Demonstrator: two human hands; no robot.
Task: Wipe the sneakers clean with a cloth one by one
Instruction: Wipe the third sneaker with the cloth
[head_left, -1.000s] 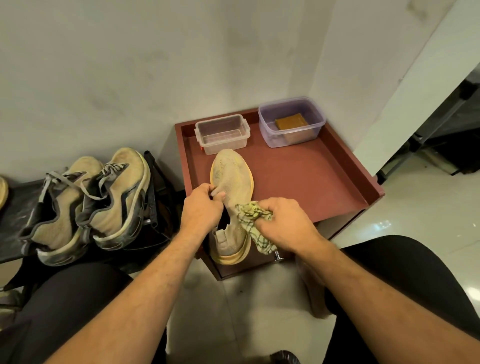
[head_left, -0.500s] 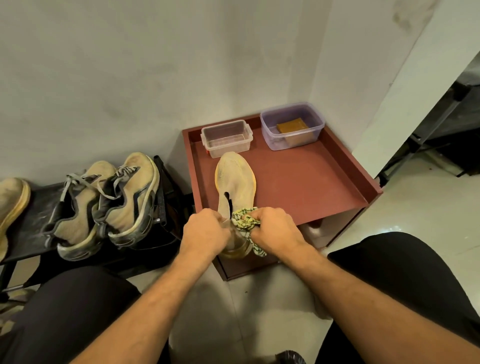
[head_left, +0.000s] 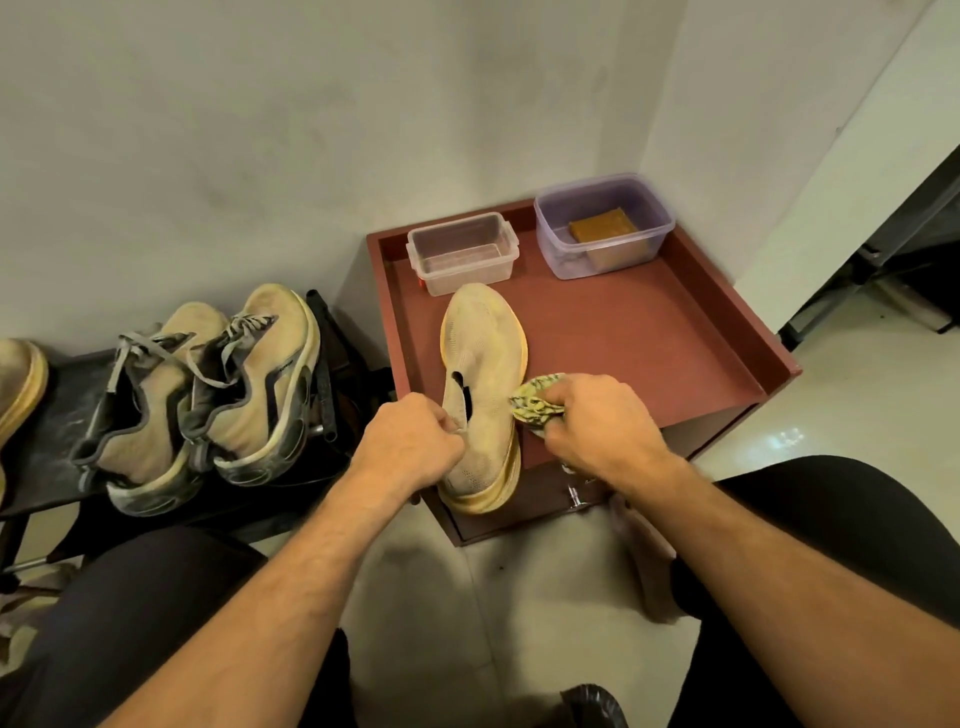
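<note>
A beige knit sneaker (head_left: 480, 343) with a yellow sole lies on the dark red tray table (head_left: 649, 338), toe pointing away, heel hanging over the near edge. My left hand (head_left: 408, 444) grips the sneaker's collar on its left side. My right hand (head_left: 592, 423) holds a bunched yellow-green checked cloth (head_left: 535, 402) pressed against the sneaker's right side near the opening. A pair of dusty beige and grey laced sneakers (head_left: 208, 389) stands on a black rack (head_left: 57, 415) to the left. Part of another beige sneaker (head_left: 18, 379) shows at the far left edge.
At the back of the tray stand a clear plastic box (head_left: 462, 252) and a purple-tinted box (head_left: 605, 223) holding a brown block. Walls close in behind the tray. My knees in dark trousers flank a light tiled floor (head_left: 519, 623).
My right hand with the cloth has moved from the heel area up to the sneaker's right side. My left hand keeps its hold at the collar. The view has shifted slightly.
</note>
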